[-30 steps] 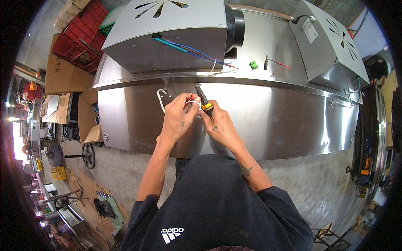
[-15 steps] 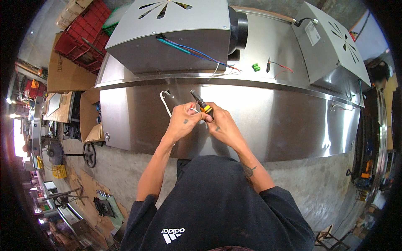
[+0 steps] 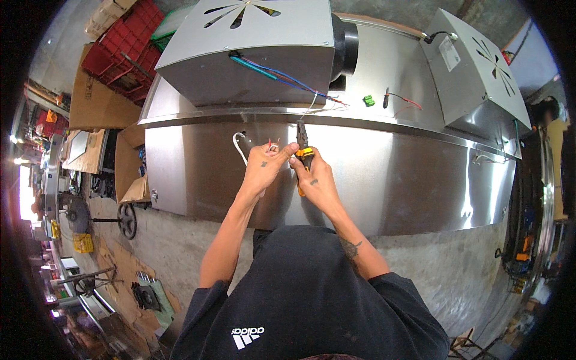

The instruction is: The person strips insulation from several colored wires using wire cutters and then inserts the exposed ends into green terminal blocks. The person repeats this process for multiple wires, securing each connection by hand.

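Observation:
My left hand (image 3: 262, 172) pinches the end of a white cable (image 3: 236, 144), with short thin wire ends, one of them red, sticking up past the fingers. That cable loops out of a hole in the stainless steel panel (image 3: 384, 174) in front of me. In my right hand (image 3: 317, 182) is a pair of pliers (image 3: 302, 137) with yellow and black handles, its jaws pointing away from me. The jaws stand to the right of the wire ends, apart from them. My left thumb reaches over to the pliers near the pivot.
Beyond the panel stands a grey metal box (image 3: 252, 72) with blue and red wires and a black round outlet (image 3: 346, 47). Green connectors (image 3: 369, 101) and a small dark-handled tool (image 3: 386, 98) lie to its right. Another grey box (image 3: 480, 78) is far right; a cardboard box (image 3: 129, 162) is left.
The pliers have swung more upright and moved right, away from the wire ends. My hands have drawn slightly apart, and the wire ends now show above my left fingers.

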{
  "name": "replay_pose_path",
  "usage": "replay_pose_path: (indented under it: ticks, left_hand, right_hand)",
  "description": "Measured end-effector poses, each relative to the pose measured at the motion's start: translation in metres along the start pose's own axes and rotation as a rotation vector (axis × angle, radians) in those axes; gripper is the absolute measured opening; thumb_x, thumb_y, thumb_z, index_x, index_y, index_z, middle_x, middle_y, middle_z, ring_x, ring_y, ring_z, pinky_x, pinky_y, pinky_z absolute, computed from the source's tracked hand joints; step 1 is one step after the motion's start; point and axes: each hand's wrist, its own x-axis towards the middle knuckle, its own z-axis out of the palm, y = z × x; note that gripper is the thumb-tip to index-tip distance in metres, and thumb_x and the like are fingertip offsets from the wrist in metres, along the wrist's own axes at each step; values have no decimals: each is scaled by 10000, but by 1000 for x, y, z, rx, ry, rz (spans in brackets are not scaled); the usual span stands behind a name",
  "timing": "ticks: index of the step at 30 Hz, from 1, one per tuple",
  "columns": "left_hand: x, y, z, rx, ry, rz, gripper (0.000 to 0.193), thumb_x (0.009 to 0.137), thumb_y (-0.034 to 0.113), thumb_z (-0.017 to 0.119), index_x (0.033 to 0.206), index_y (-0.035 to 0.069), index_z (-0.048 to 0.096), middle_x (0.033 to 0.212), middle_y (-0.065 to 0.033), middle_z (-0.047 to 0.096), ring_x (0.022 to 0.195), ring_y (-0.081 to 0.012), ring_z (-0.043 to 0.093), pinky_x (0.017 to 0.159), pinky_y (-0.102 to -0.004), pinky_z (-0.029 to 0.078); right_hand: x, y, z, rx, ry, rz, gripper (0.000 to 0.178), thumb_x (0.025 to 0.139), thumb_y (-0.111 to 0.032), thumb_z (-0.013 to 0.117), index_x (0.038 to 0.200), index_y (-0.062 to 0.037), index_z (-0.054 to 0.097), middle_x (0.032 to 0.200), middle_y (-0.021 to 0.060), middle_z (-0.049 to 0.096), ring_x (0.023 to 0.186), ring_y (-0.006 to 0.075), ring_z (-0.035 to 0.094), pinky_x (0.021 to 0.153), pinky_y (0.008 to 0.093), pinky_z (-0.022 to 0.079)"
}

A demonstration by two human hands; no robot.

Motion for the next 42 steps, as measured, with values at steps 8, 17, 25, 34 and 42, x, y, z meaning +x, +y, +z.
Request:
replay_pose_path:
  ticks: [8, 17, 25, 34, 42]
  left_hand:
    - [-2, -1, -2, 333, 45, 151, 600, 998, 466, 788, 722, -26, 584, 585, -62, 458, 611, -122, 415, 558, -382, 392]
    - [-8, 11, -2, 382, -61, 218, 377, 984, 251, 711, 799, -42, 563, 644, -101, 499, 657, -136, 478, 622, -386, 452]
    - [-8, 14, -16, 28, -161, 257, 307, 1032, 268, 741, 1021, -36, 700, 851, -3, 655, 826, -94, 559, 787, -285, 484]
    - [-23, 34, -4, 248, 110, 331, 199, 1024, 193, 751, 1108, 13, 766, 852, -1, 698, 700, -44, 495, 610, -251, 412]
    - [-26, 34, -1, 364, 167, 582, 164, 988, 91, 766, 1120, -4, 745, 974, -80, 738, 764, -133, 638, 673, -305, 503]
  right_hand:
    - [7, -21, -24, 226, 61, -128, 386, 1030, -207, 756, 1310, 29, 636, 1074, 138, 801, 958, 175, 754, 858, 345, 595]
    - [15, -27, -28, 338, -92, -111, 360, 1011, -143, 778, 1311, 9, 650, 1086, 70, 776, 948, 92, 694, 843, 280, 566]
    - [14, -22, -21, 350, 37, -101, 363, 1023, -171, 771, 1313, 13, 654, 1037, 56, 761, 938, 104, 686, 864, 291, 558]
    - [2, -7, -28, 253, -149, 22, 409, 1130, -285, 618, 1425, -5, 572, 1113, 95, 776, 725, 105, 656, 616, 277, 537]
    - [-10, -19, -19, 34, -120, -33, 507, 1123, -356, 603, 1382, 77, 550, 784, 211, 686, 709, 324, 709, 666, 451, 527]
